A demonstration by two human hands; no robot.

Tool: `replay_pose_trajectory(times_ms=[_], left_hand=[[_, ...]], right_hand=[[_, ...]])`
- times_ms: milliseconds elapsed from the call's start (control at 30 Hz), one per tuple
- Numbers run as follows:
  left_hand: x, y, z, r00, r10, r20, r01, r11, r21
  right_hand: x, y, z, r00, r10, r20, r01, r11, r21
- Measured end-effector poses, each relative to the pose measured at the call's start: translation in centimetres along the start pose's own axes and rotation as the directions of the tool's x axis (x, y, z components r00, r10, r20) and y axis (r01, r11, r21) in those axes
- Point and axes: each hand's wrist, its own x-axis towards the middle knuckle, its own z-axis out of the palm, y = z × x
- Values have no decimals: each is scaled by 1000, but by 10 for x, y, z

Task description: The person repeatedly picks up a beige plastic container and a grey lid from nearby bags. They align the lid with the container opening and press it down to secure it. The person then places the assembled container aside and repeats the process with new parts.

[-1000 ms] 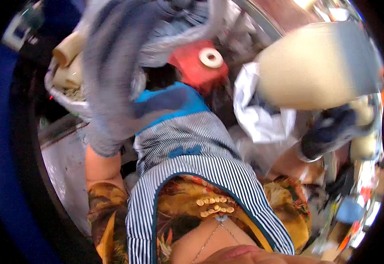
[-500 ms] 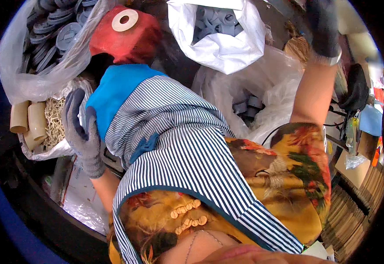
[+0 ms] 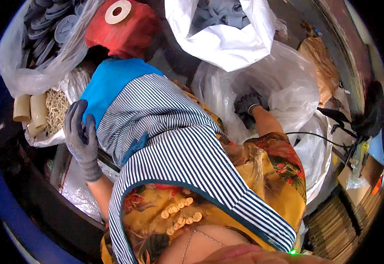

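My left hand [image 3: 83, 136], in a grey knit glove with darker fingertips, is raised beside the blue edge of my striped apron [image 3: 179, 149]. Its fingers are stretched out and hold nothing. Right beside it stands a white sack [image 3: 51, 140] of thin pale pieces and beige tubes [image 3: 38, 110]. My right hand [image 3: 247, 104], in a dark glove, reaches down into a clear plastic bag [image 3: 293, 88]. Dark grey plastic parts lay in that bag half a second ago; now the hand mostly covers them. Its fingers blend into the dark contents, so their grip is hidden.
At the upper left a clear bag [image 3: 13, 75] holds round grey discs [image 3: 65, 29]. A pale ring [image 3: 118, 12] lies on a red cloth-like bundle [image 3: 126, 35]. Farther right are a white sack [image 3: 236, 46] of grey parts, brown paper [image 3: 319, 61] and stacked cardboard [image 3: 333, 224].
My right hand has come down from the upper right into the clear plastic bag. My left hand stays near the apron, its fingers a little more upright. The view has shifted slightly.
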Motion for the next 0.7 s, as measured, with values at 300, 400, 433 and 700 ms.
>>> replay_pose_trajectory(times_ms=[300,400,433,700], left_hand=[[0,-3,-4,999,28,23,-29,999,40],[0,-13,2,997,69,30,-68,997,-41],[1,-11,3,995,92,34,-90,995,-41],[19,29,28,975,165,150,34,554,-832]], right_hand=[[3,32,-50,896,-24,444,-68,979,192],[-43,39,-123,926,-62,373,-256,623,739],[-63,33,-171,943,-90,320,-253,430,867],[-108,-41,-390,893,-313,-324,282,-172,944]])
